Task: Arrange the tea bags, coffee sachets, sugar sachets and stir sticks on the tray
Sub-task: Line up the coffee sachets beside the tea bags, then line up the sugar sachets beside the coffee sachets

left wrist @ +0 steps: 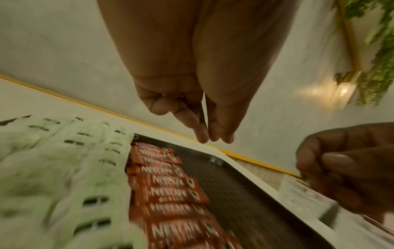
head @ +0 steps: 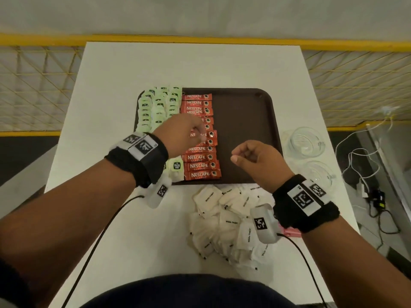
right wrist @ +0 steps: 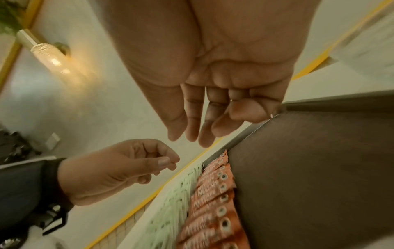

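White sugar sachets heaped on table near tray's front edge. Right hand above brown tray, fingers loosely curled, holding nothing. Left hand over Nescafe sachets, fingertips together, empty. Green tea bags fill tray's left side.

I saw pale green paper tea bags filling the dark brown plastic tray's left side, red Nescafe coffee sachets stacked in a column beside them, and white paper sugar sachets heaped at lower centre of the frame.

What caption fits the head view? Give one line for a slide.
Both hands hover empty over a tray lined with tea bags and coffee sachets; sugar sachets wait on the table.
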### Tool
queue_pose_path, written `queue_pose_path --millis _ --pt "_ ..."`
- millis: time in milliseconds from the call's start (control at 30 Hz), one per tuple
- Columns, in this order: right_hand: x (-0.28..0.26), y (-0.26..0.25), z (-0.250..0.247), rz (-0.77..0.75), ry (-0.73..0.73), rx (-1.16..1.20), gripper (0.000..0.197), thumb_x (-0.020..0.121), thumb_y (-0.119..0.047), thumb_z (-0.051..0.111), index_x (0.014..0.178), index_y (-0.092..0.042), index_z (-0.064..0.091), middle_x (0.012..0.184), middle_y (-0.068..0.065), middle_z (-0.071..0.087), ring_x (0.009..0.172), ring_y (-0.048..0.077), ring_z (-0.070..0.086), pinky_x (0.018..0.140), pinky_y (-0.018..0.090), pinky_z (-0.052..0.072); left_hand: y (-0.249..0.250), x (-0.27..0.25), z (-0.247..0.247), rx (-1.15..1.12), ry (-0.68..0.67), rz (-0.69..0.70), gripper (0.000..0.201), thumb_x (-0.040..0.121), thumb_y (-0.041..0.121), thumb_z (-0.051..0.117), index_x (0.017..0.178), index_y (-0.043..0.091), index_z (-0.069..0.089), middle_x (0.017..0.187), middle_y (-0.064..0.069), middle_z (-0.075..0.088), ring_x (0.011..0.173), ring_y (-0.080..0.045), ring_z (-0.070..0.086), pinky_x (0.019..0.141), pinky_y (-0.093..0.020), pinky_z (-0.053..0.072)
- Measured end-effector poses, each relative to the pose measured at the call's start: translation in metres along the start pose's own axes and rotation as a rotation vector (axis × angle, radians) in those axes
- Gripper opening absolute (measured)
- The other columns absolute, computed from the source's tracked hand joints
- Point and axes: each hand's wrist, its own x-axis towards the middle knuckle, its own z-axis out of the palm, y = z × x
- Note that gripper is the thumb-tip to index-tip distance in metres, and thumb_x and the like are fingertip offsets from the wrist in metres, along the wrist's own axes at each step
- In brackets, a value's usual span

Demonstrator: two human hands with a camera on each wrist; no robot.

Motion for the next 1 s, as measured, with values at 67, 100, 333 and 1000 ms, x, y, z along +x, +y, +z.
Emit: queue_pose_path --millis 67,100,333,1000 --pt "-0.02 0.008 0.001 -0.018 -0.049 -0.029 0.007 0.088 -0.029 0.068 0.094 -0.025 0.066 0.086 -0.01 0.067 0.084 0.006 0.064 0.078 0.023 0.05 0.008 -0.027 0.014 -0.016 -0.076 -0.015 0.009 0.092 0.03 0.065 0.099 0.024 0.066 0.095 0.012 0.059 0.082 -0.001 0.054 0.067 -0.018 0.039" --pt "-0.03 0.013 0.002 -0.027 -0.081 -0.058 0.007 0.088 -0.028 0.068 0.094 -0.024 0.067 0.086 -0.01 0.067 0.082 0.004 0.063 0.077 0.021 0.049 0.01 -0.04 0.022 -0.015 -0.105 -0.032 0.009 0.092 0.031 0.065 0.098 0.025 0.066 0.094 0.013 0.059 0.081 0.001 0.053 0.067 -0.017 0.039" --pt "-0.061 0.059 0.019 0.096 -0.148 -0.439 0.033 0.092 -0.034 0.062 0.121 -0.017 0.061 0.119 0.004 0.059 0.102 0.017 0.058 0.09 0.027 0.043 0.007 -0.095 0.069 0.072 -0.245 -0.278 0.024 0.095 0.039 0.058 0.101 0.016 0.063 0.096 0.0 0.066 0.089 -0.017 0.06 0.079 -0.031 0.048" --pt "-0.053 0.078 0.032 0.262 -0.155 -0.34 0.055 0.071 -0.036 0.083 0.115 -0.023 0.053 0.114 0.0 0.062 0.097 0.019 0.061 0.081 0.031 0.048 0.029 -0.087 0.123 0.092 -0.159 -0.463 0.056 0.079 0.039 0.077 0.119 0.008 0.051 0.12 -0.01 0.055 0.107 -0.025 0.055 0.088 -0.035 0.048"
